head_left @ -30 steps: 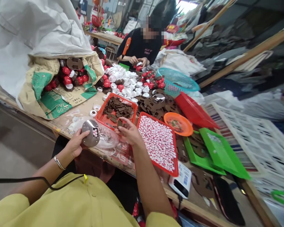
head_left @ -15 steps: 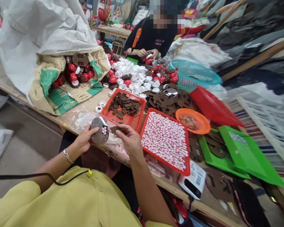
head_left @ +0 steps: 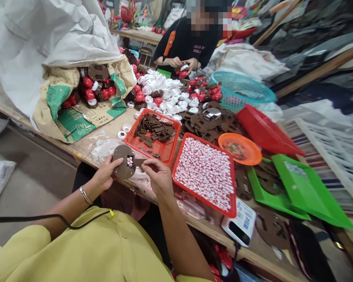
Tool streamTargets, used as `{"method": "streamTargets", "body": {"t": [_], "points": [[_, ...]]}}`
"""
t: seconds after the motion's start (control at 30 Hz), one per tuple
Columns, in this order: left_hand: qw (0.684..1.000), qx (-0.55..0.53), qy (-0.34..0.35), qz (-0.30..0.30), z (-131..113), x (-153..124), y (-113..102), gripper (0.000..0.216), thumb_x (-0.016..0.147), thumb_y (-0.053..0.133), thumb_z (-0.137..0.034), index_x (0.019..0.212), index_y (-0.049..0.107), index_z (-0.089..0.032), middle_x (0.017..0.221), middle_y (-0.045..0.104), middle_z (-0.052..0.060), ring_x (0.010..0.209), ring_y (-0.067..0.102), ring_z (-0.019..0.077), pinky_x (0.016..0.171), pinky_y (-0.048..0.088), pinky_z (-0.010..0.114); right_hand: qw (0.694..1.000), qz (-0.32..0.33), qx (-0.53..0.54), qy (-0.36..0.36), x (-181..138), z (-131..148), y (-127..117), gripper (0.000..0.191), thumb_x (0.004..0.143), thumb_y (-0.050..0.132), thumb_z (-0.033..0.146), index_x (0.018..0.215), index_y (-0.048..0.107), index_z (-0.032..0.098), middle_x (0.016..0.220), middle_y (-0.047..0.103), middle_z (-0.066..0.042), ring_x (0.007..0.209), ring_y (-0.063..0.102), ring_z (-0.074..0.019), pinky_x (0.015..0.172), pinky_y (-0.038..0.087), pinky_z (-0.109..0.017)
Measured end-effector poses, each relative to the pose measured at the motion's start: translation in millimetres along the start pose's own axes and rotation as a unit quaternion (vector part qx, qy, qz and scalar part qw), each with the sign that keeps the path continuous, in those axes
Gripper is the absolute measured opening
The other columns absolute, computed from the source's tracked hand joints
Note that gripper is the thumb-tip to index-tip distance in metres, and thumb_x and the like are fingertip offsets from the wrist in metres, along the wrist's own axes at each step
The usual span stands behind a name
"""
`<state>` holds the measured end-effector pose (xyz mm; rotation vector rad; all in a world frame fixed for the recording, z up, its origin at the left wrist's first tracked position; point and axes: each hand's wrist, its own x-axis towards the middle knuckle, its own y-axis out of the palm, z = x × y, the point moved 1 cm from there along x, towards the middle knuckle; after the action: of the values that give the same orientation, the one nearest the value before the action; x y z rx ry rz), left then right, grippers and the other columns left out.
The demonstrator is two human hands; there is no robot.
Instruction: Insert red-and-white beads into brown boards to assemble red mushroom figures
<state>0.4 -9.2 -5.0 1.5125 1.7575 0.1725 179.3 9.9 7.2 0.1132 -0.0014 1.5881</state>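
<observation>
My left hand is closed on the edge of a round brown plastic disc, its thumb on the upper face. Several small white-and-red pieces sit in the disc's square opening. Between the fingertips of my right hand is a flat brown plastic strip, whose left end meets the disc beside that opening. Just beyond my hands stands a red tray with similar brown pieces. To its right, another red tray is full of small white-and-red pieces.
White and red parts are heaped behind the trays, near brown discs. A sack lies open at left. An orange plate, green trays and a white device are at right. A co-worker sits opposite.
My right hand has moved slightly left and down, bringing the brown strip against the disc beside its opening. My left hand keeps the disc in nearly the same place.
</observation>
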Motion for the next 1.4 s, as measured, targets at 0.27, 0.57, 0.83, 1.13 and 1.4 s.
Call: {"method": "streamTargets", "body": {"t": [0.27, 0.57, 0.83, 1.13, 1.4], "points": [[0.998, -0.054, 0.002, -0.013, 4.1, -2.1, 5.3, 0.049, 0.066, 0.082, -0.03, 0.109, 0.06, -0.023, 0.092, 0.068, 0.001, 0.072, 0.064, 0.0136, 0.067, 0.054, 0.027, 0.913, -0.011, -0.299, -0.275, -14.4, -8.7, 5.9, 0.018, 0.091, 0.063, 0.028, 0.105, 0.074, 0.026, 0.099, 0.075, -0.004, 0.093, 0.067, -0.0209, 0.086, 0.05, -0.039], [0.998, -0.052, 0.028, 0.004, 12.6, -7.9, 8.3, 0.053, 0.064, 0.083, -0.031, 0.111, 0.059, -0.023, 0.109, 0.067, 0.003, 0.085, 0.065, 0.0158, 0.074, 0.055, 0.029, 0.792, -0.049, -0.465, -0.392, -17.0, -4.7, 13.6, 0.011, 0.092, 0.064, 0.025, 0.098, 0.073, 0.024, 0.079, 0.073, -0.001, 0.076, 0.06, -0.0176, 0.075, 0.035, -0.034], [0.998, -0.043, 0.039, 0.007, 13.1, -11.9, 10.4, 0.053, 0.067, 0.083, -0.032, 0.112, 0.057, -0.024, 0.112, 0.065, 0.002, 0.084, 0.063, 0.0125, 0.074, 0.055, 0.026, 0.828, -0.006, -0.476, -0.297, -19.5, -7.1, 12.7, 0.018, 0.095, 0.058, 0.031, 0.105, 0.073, 0.03, 0.08, 0.073, -0.002, 0.08, 0.059, -0.0208, 0.08, 0.032, -0.038], [0.998, -0.045, 0.032, 0.014, 1.2, -13.3, 11.5, 0.051, 0.068, 0.081, -0.033, 0.113, 0.059, -0.023, 0.103, 0.069, 0.002, 0.079, 0.066, 0.0145, 0.072, 0.056, 0.028, 0.842, 0.024, -0.454, -0.292, -16.7, -4.8, 15.1, 0.03, 0.095, 0.053, 0.045, 0.113, 0.072, 0.032, 0.114, 0.063, -0.008, 0.107, 0.053, -0.0258, 0.095, 0.037, -0.043], [0.995, -0.035, 0.033, 0.085, -14.3, -12.9, 16.8, 0.056, 0.074, 0.078, -0.028, 0.126, 0.058, -0.022, 0.114, 0.069, 0.007, 0.094, 0.067, 0.0199, 0.08, 0.057, 0.031, 0.999, 0.019, -0.031, 0.004, -5.8, -15.5, -4.3, 0.049, 0.095, 0.041, 0.058, 0.134, 0.056, 0.033, 0.132, 0.057, -0.005, 0.094, 0.06, -0.0172, 0.08, 0.053, -0.032]]}}
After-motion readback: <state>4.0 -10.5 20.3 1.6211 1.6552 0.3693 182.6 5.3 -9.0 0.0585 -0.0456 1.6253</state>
